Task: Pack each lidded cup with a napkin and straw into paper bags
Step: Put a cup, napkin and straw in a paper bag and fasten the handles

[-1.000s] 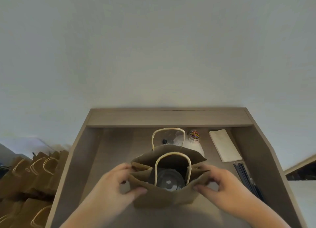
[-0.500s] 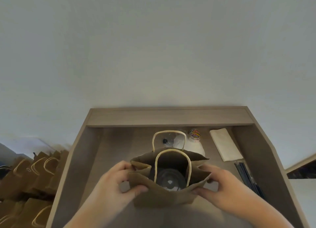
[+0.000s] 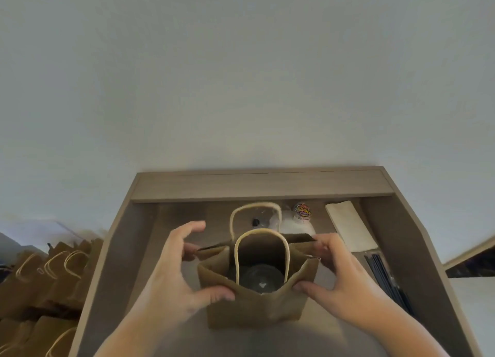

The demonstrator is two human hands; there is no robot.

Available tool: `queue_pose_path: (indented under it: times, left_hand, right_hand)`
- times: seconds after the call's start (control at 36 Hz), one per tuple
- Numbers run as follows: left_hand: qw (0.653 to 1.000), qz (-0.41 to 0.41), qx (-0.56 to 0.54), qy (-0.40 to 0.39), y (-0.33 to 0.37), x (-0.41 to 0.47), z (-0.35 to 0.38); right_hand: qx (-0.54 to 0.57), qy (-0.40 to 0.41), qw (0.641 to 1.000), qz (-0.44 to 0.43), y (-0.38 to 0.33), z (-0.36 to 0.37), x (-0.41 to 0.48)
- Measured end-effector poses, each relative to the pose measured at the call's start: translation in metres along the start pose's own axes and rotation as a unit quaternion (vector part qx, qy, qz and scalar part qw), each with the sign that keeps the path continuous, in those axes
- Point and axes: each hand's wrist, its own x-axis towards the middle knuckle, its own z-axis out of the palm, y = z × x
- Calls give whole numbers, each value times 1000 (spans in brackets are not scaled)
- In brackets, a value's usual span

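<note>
A brown paper bag (image 3: 254, 308) with twine handles stands open on the desk. A clear lidded cup (image 3: 261, 280) sits inside it. My left hand (image 3: 176, 273) grips the bag's left rim, thumb on the near edge and fingers at the far edge. My right hand (image 3: 337, 273) pinches the right rim the same way. White napkins (image 3: 351, 228) lie at the back right. Dark straws (image 3: 385, 276) lie along the right side.
The desk (image 3: 262, 188) has raised side walls and a back ledge against a pale wall. Behind the bag stand more clear cups (image 3: 263, 218) and a jar of coloured clips (image 3: 302, 212). Several packed paper bags (image 3: 51, 279) stand on the left, off the desk.
Both hands have pulled the bag's rim wider and squarer. My left hand's fingers have lifted and spread toward the far edge. The bag has shifted slightly.
</note>
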Motion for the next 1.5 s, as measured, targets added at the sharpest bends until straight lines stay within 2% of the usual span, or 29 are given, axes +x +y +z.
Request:
queue_pose_path:
  times: [0.08,0.14,0.22,0.33,0.47,0.58,0.78,0.86,0.94,1.03,1.06,1.08,1.11,1.14,1.17,1.22,1.31,1.5]
  left_hand:
    - [997,26,0,-79,5,6,-1]
    - [996,41,24,-79,10,9,0]
    - [997,45,7,-58,18,13,3]
    - [998,33,-17,-55,24,14,5]
    - [996,-15,-57,-71,27,11,6]
    - [996,-13,-25,-83,31,12,7]
    - [993,-10,-4,-116,39,12,11]
    - [993,-8,4,-121,43,13,14]
    - [993,-11,0,-120,45,15,18]
    - [993,-5,11,-116,43,15,20]
    - [993,-3,12,-119,42,15,20]
    - [992,-2,11,-125,42,14,20]
    - [992,-1,12,-129,42,14,21]
    - [991,-1,14,-132,42,13,21]
    - [991,-1,15,-131,41,13,21]
    - [991,-5,14,-135,41,14,21]
    - [989,-14,4,-149,44,14,19]
    - [990,-13,-15,-140,45,13,15]
  right_hand:
    - [-1,-76,997,-5,-7,-1,6]
    - [-1,-90,996,-30,-11,-2,12]
    - [16,-81,995,-59,-11,-1,21]
    - [71,-75,995,3,-13,1,23]
    - [140,-64,988,14,-15,6,18]
    - [165,-60,984,25,-9,7,13]
    - [139,-32,989,-41,-9,-3,5]
    - [151,-65,984,-65,-5,-10,7]
    - [248,-136,953,-110,9,-24,10]
    - [451,-146,878,-68,29,-34,24]
    - [441,-108,890,-37,39,-35,34]
    - [365,-52,929,0,49,-35,48]
    - [247,3,968,37,60,-32,63]
    - [133,47,987,76,70,-28,79]
    - [52,84,988,120,80,-24,93]
    - [-8,128,979,161,93,-17,120]
    - [-68,164,973,149,105,-15,154]
    - [-172,167,945,221,120,-11,204]
